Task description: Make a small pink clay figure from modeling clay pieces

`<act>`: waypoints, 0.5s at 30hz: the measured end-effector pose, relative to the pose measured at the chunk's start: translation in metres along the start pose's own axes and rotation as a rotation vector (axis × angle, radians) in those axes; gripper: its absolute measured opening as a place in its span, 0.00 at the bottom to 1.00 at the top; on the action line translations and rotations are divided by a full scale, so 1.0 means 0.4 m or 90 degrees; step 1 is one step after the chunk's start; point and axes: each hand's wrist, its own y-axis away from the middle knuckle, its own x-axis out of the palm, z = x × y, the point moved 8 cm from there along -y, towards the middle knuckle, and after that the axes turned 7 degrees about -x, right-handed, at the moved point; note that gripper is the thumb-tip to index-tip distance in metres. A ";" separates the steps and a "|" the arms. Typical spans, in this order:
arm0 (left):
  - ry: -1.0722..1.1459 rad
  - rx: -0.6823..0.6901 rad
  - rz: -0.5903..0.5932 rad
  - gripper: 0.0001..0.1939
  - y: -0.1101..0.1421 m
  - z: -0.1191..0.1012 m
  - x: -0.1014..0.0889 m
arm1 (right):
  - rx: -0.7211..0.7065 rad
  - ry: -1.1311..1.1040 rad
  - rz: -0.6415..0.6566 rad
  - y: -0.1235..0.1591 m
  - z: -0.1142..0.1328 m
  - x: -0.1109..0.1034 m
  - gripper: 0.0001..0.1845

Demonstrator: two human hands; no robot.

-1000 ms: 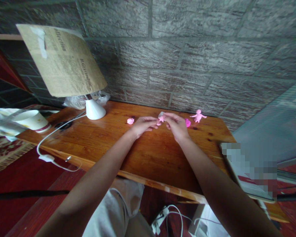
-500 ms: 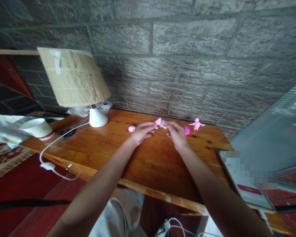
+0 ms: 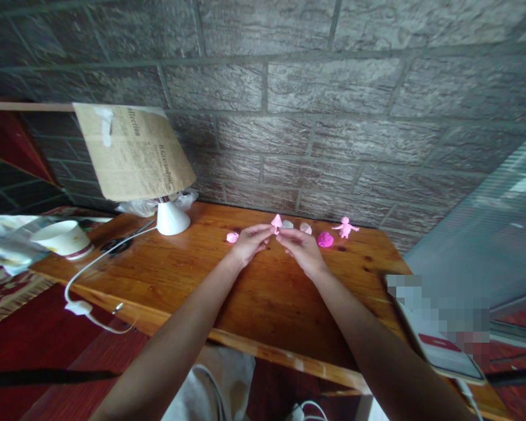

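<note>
Both my hands meet near the back of the wooden table (image 3: 263,292). My left hand (image 3: 251,242) pinches a small pink clay piece (image 3: 276,221) with a pointed top. My right hand (image 3: 301,248) has its fingertips closed on the same piece from the right. Behind my right hand lie a whitish clay bit (image 3: 287,224) and a pale pink bit (image 3: 305,227). A bright pink clay lump (image 3: 325,239) and a pink clay figure (image 3: 345,227) rest to the right. Another small pink lump (image 3: 232,237) lies left of my left hand.
A white lamp (image 3: 172,216) with a newspaper-print shade (image 3: 135,151) stands at the back left, its white cable (image 3: 92,263) trailing over the table edge. A paper cup (image 3: 63,238) sits far left. A phone (image 3: 438,339) lies at the right edge. A brick wall rises behind.
The camera tilted up a little. My hands drew slightly nearer to me; the whitish bit and the pale pink bit now lie on the table behind them, and the pink lump is uncovered.
</note>
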 end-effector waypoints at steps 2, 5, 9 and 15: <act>-0.007 0.004 0.005 0.25 0.001 -0.001 0.003 | -0.017 0.007 -0.006 -0.001 0.002 -0.002 0.19; -0.016 0.016 0.007 0.26 0.001 -0.003 0.005 | -0.033 0.025 -0.012 -0.004 0.001 -0.006 0.18; -0.028 0.027 0.004 0.26 0.000 -0.005 0.005 | -0.036 0.040 0.000 -0.004 -0.004 -0.005 0.19; -0.027 0.019 -0.006 0.26 -0.001 -0.003 0.001 | -0.038 0.047 -0.001 -0.007 -0.007 -0.008 0.20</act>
